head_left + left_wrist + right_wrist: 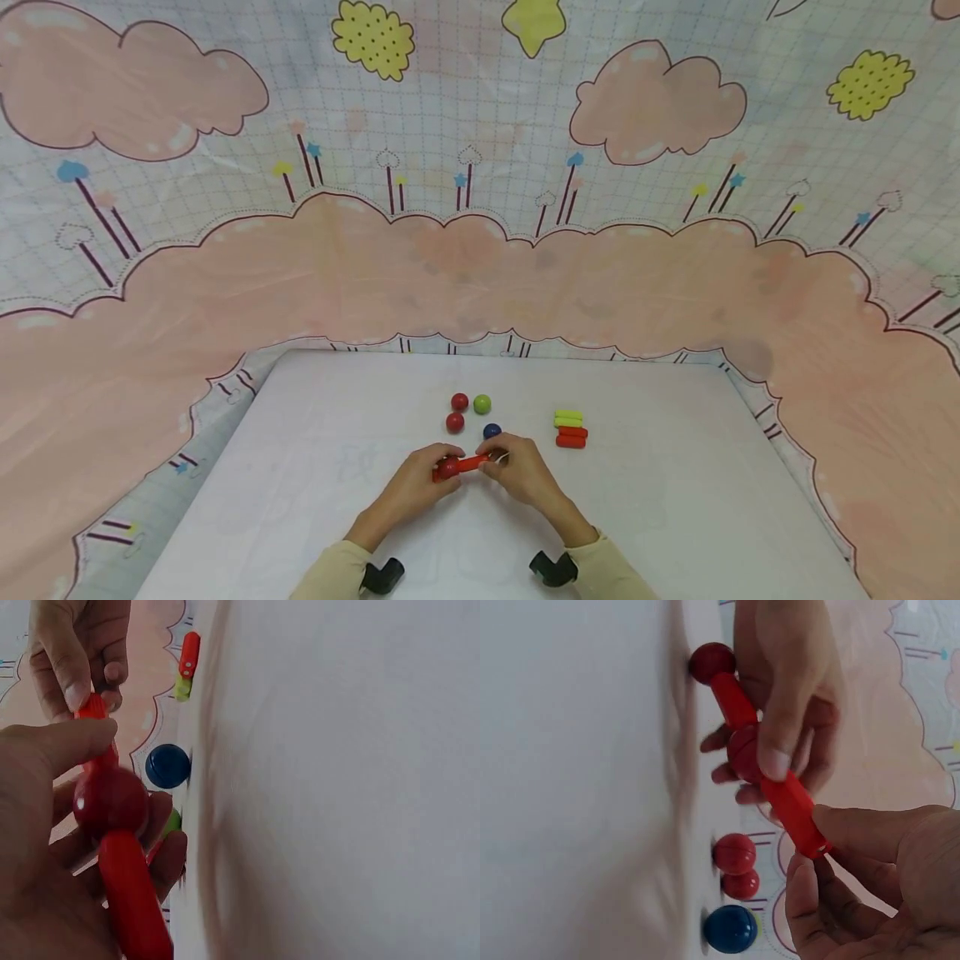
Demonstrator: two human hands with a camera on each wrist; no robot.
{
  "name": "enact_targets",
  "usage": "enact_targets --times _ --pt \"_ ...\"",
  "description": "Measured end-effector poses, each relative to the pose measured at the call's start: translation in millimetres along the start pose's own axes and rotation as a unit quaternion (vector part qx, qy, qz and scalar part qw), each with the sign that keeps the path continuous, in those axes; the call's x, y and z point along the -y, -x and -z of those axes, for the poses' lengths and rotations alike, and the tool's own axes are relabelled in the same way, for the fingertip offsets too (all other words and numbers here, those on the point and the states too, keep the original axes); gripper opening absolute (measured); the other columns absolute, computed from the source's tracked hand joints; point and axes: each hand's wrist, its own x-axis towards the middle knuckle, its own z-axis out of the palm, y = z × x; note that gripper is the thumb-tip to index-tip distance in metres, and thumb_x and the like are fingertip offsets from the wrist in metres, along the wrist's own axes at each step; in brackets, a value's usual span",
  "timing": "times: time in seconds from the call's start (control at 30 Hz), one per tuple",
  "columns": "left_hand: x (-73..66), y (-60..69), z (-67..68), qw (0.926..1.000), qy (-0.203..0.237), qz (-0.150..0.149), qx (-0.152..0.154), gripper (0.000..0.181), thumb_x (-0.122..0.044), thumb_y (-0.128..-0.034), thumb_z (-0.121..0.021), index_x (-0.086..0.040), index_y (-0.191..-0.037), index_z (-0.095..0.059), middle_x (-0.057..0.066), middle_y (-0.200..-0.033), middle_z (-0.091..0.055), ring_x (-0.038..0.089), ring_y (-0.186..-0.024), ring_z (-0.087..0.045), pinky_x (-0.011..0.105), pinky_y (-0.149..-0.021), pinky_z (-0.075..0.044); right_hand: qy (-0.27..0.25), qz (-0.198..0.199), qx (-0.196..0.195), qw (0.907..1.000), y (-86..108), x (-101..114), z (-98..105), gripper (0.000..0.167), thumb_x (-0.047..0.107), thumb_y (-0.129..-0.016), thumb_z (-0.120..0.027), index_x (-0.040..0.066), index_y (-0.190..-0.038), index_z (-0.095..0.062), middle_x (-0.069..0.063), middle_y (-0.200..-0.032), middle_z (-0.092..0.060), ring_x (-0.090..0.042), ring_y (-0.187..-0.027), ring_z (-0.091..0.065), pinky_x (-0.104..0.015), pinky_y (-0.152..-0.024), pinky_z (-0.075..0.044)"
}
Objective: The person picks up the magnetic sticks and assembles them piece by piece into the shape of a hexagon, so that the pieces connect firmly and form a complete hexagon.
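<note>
Both hands hold one joined piece above the white table. My left hand [416, 485] grips its red ball [112, 802], with a red rod [133, 892] running from one side of that ball. On the other side a second red rod [793, 814] reaches my right hand [522, 475], whose thumb and fingers pinch its far end. In the right wrist view another dark red ball [712, 663] sits at the end of the first rod. Just beyond the right fingertips a blue ball [492, 431] lies on the table.
Two red balls [459, 402] and a green ball [482, 404] lie beyond the hands on the white table [337, 400]. To the right are yellow-green rods [567, 418] and red rods [572, 437], side by side. A patterned cloth [480, 275] surrounds the table.
</note>
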Motion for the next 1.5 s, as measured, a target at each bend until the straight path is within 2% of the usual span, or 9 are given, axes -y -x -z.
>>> enact_targets --times 0.17,0.33,0.57,0.67,0.97,1.13,1.33,1.5 --pt "-3.8 -1.8 -4.5 0.9998 -0.016 -0.015 0.004 0.029 -0.028 -0.0893 -0.072 -0.020 -0.117 -0.067 -0.005 -0.111 -0.070 0.012 -0.096 -0.060 0.032 -0.085 -0.053 -0.013 0.017 0.009 0.9997 -0.5 -1.3 -7.0 0.016 0.007 -0.087 -0.072 0.012 -0.102 -0.071 0.001 -0.092 -0.067 -0.010 -0.082 -0.058 -0.018 -0.072 -0.052" --pt "-6.0 -1.3 -4.8 0.9997 -0.024 -0.007 0.000 0.028 -0.030 -0.0884 -0.073 -0.021 -0.114 -0.069 -0.007 -0.105 -0.071 0.010 -0.091 -0.057 0.031 -0.083 -0.049 -0.013 0.022 0.005 0.9997 -2.0 -1.9 -2.5 0.016 0.011 -0.088 -0.072 0.012 -0.104 -0.070 0.001 -0.095 -0.069 -0.011 -0.086 -0.060 -0.020 -0.077 -0.053" --pt "-2.5 1.0 -1.8 0.9993 -0.037 -0.006 0.007 0.027 -0.030 -0.0873 -0.074 -0.021 -0.112 -0.070 -0.008 -0.104 -0.071 0.008 -0.089 -0.056 0.030 -0.081 -0.050 -0.012 0.028 -0.032 0.9990 -11.1 -4.2 12.9 0.016 0.015 -0.090 -0.071 0.013 -0.105 -0.070 0.000 -0.099 -0.071 -0.013 -0.090 -0.063 -0.023 -0.080 -0.053" --pt "0.0 2.1 -0.6 0.9989 -0.044 -0.010 0.012 0.027 -0.033 -0.0874 -0.074 -0.022 -0.112 -0.070 -0.008 -0.104 -0.071 0.008 -0.088 -0.055 0.030 -0.079 -0.048 -0.010 0.016 -0.046 0.9988 -16.6 -5.0 18.3 0.016 0.016 -0.090 -0.071 0.015 -0.106 -0.070 0.001 -0.099 -0.070 -0.014 -0.092 -0.062 -0.024 -0.082 -0.052" --pt "2.2 3.9 0.4 0.9981 -0.058 -0.008 0.020 0.027 -0.034 -0.0881 -0.073 -0.021 -0.112 -0.071 -0.009 -0.100 -0.070 0.007 -0.082 -0.052 0.024 -0.073 -0.044 0.010 0.006 -0.074 0.9972 -36.7 -12.5 22.7 0.020 0.015 -0.089 -0.072 0.011 -0.109 -0.070 -0.004 -0.103 -0.071 -0.018 -0.093 -0.063 -0.032 -0.081 -0.054" --pt "2.5 4.8 3.4 0.9978 -0.064 -0.004 0.013 0.027 -0.032 -0.0878 -0.073 -0.021 -0.113 -0.070 -0.009 -0.102 -0.070 0.007 -0.084 -0.053 0.026 -0.076 -0.047 0.019 0.006 -0.064 0.9977 -50.3 -9.5 17.6 0.024 0.017 -0.090 -0.071 0.010 -0.113 -0.068 -0.004 -0.107 -0.070 -0.022 -0.098 -0.063 -0.036 -0.083 -0.055" --pt "4.2 5.9 4.7 0.9980 -0.062 -0.015 0.004 0.025 -0.030 -0.0875 -0.074 -0.021 -0.110 -0.071 -0.009 -0.099 -0.070 0.007 -0.083 -0.053 0.025 -0.074 -0.046 0.036 0.027 -0.051 0.9976 -66.5 -8.1 4.6 0.027 0.019 -0.089 -0.072 0.010 -0.113 -0.068 -0.008 -0.107 -0.071 -0.025 -0.100 -0.065 -0.040 -0.087 -0.054" --pt "6.5 6.8 5.2 0.9979 -0.063 -0.014 0.000 0.026 -0.030 -0.0865 -0.075 -0.021 -0.110 -0.071 -0.009 -0.100 -0.070 0.007 -0.085 -0.054 0.027 -0.076 -0.048 0.039 0.018 -0.038 0.9983 -74.7 -6.7 -6.4 0.027 0.020 -0.088 -0.073 0.012 -0.113 -0.069 -0.008 -0.109 -0.070 -0.025 -0.101 -0.063 -0.038 -0.083 -0.055"
